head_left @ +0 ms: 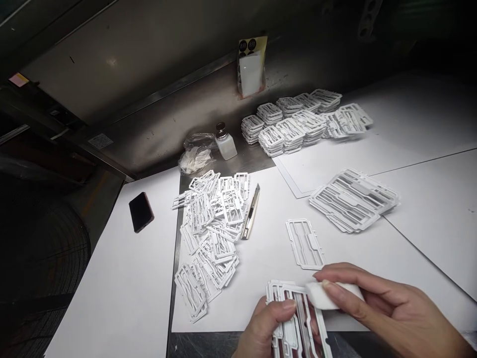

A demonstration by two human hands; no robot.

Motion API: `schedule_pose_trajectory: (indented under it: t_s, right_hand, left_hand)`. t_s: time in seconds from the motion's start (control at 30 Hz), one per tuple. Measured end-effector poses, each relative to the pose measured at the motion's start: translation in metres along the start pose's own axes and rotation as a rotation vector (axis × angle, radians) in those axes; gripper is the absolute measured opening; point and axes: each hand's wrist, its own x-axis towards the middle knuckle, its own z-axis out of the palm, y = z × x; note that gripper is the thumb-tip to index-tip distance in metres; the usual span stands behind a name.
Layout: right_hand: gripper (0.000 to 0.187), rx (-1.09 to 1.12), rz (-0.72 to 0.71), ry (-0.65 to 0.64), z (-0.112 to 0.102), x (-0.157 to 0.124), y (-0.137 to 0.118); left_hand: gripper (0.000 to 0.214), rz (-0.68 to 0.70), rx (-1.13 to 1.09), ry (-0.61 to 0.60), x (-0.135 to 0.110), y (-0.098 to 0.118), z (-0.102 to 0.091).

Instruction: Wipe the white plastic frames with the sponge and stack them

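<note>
Left hand (261, 330) at bottom edge, thumb on top and fingers behind, clamped on a small stack of white moulded plastic frames (294, 318). Stack's long axis runs from upper left down to lower right, near end cut off by the bottom of the view. Right hand (387, 311) comes in from lower right, thumb and fingertips (328, 284) together on a white pad (333, 294), foam or cloth, cannot tell. Pad touches the upper right of the stack, so right hand sits on that side, left hand under and left of it. One loose frame (305, 243) lies flat on the white sheet (238, 308) just above the hands. Beyond it, to the left, a heap of loose frames (208, 233) with a snap-off craft knife (251, 211) beside it. Neat stack (354, 201) to the right, more stacks (294, 122) at the back. Also a phone (140, 211), a pump-top solvent bottle (225, 144), and a clear plastic bag (196, 154) by the wall
</note>
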Motion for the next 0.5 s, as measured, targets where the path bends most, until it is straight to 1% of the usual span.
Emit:
schedule_pose_trajectory:
  t_s: [0.1,0.2,0.27,0.33,0.4,0.47,0.5]
  right_hand:
    - [0.033,0.07,0.027,-0.013,0.012,0.0,-0.007]
    - [0.034,0.014,0.023,0.027,0.014,-0.001,-0.006]
    - [0.033,-0.043,-0.013,0.048,0.013,-0.002,-0.004]
    - [0.031,-0.103,-0.058,0.065,0.013,-0.004,-0.002]
    - [0.029,-0.163,-0.09,0.081,0.012,-0.006,0.001]
    - [0.027,-0.222,-0.112,0.083,0.011,-0.01,0.003]
    - [0.025,-0.247,-0.139,0.072,0.011,-0.012,0.004]
  left_hand:
    - [0.05,-0.03,0.078,-0.067,-0.001,0.003,0.0]
    - [0.063,-0.151,0.14,-0.118,-0.002,0.004,-0.003]
    - [0.073,-0.222,0.138,-0.143,0.0,0.002,-0.005]
    - [0.079,-0.218,0.131,-0.153,0.003,0.0,-0.006]
    - [0.081,-0.176,0.118,-0.134,0.006,-0.003,-0.006]
    - [0.083,-0.146,0.098,-0.077,0.008,-0.005,-0.004]
    - [0.081,-0.129,0.07,-0.03,0.008,-0.006,-0.003]
